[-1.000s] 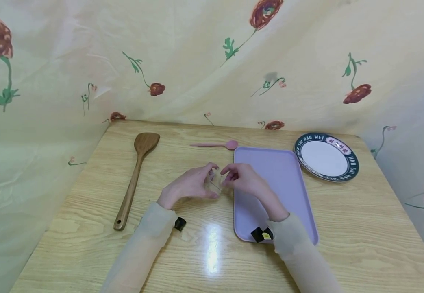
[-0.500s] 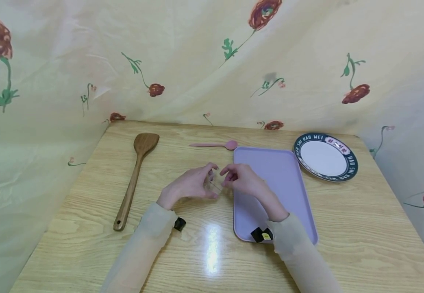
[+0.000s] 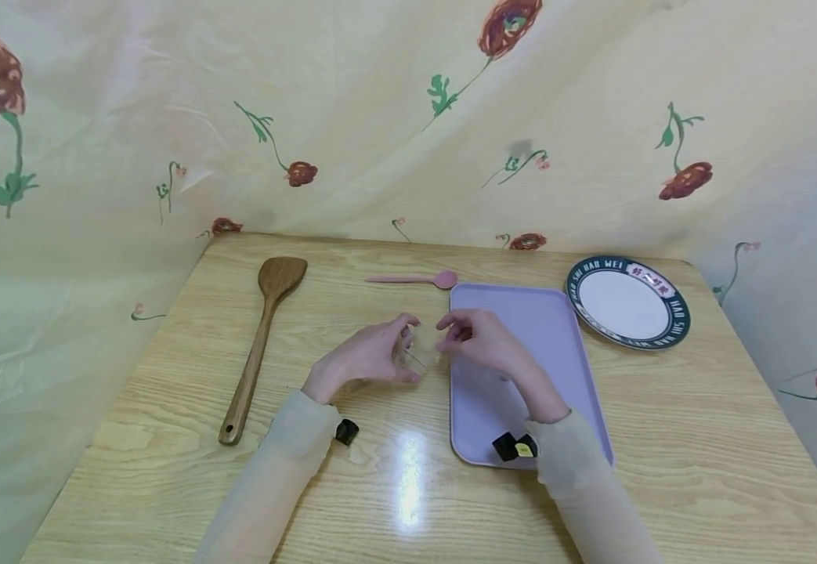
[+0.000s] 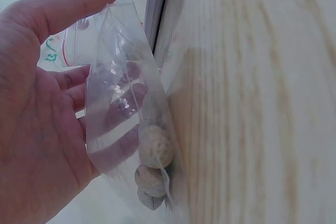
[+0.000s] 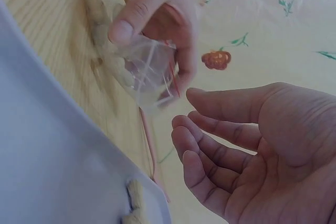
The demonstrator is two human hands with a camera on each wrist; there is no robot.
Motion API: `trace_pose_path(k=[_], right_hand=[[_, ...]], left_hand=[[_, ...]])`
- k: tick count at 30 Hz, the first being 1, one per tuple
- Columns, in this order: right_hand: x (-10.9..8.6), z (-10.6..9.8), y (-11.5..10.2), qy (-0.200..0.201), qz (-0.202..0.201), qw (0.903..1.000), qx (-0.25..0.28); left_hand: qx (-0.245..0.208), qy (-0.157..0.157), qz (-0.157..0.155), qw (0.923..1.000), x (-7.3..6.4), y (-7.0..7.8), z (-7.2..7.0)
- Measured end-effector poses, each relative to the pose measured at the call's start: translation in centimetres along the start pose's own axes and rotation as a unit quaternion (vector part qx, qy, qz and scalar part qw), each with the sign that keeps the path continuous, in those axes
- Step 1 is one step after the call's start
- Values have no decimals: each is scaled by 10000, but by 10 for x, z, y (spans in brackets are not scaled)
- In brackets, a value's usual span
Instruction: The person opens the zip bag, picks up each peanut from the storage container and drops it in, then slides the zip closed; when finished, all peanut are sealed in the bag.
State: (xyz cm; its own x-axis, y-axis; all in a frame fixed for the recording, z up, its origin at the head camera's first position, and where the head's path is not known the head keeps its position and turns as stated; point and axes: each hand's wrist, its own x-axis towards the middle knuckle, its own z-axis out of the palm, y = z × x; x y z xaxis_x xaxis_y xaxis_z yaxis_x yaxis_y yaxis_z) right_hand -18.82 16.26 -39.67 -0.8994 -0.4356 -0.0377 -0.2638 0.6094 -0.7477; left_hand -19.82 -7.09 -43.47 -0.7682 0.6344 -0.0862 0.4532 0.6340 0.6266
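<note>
In the left wrist view, my left hand (image 3: 373, 352) holds a clear plastic zip bag (image 4: 123, 82), its thumb and fingers curved round the sides. Several tan, knobbly, peanut-like pieces (image 4: 156, 148) lie at the bag's lower end, close to the wooden table. A red strip runs along the bag's mouth in the right wrist view. My right hand (image 3: 482, 342) hovers by the tray's left edge, apart from the bag. Its fingers are loosely bent, with nothing visible between them. Similar tan pieces (image 5: 135, 200) sit on the lilac tray (image 3: 521, 313); my right arm mostly hides them in the head view.
At the left lies a wooden spatula (image 3: 260, 345). A pink spoon (image 3: 415, 279) rests behind my hands, its bowl near the tray's far left corner. The dark-rimmed plate (image 3: 627, 301) stands at the tray's right, against its far corner. Flowered cloth (image 3: 380, 117) hangs behind the table.
My right hand has drawn a little to the right, away from the bag. My left hand keeps its place with the bag.
</note>
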Motion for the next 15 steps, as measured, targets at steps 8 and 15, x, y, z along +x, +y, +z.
trace_pose_path(k=[8,15], right_hand=[[-10,-16,14,111,269,9995,-111],[-27,-33,41,172,526,9981,-269]], left_hand=[[9,-18,-47,10000,0,0,0],[7,-38,-112,9999,-1,0,0]])
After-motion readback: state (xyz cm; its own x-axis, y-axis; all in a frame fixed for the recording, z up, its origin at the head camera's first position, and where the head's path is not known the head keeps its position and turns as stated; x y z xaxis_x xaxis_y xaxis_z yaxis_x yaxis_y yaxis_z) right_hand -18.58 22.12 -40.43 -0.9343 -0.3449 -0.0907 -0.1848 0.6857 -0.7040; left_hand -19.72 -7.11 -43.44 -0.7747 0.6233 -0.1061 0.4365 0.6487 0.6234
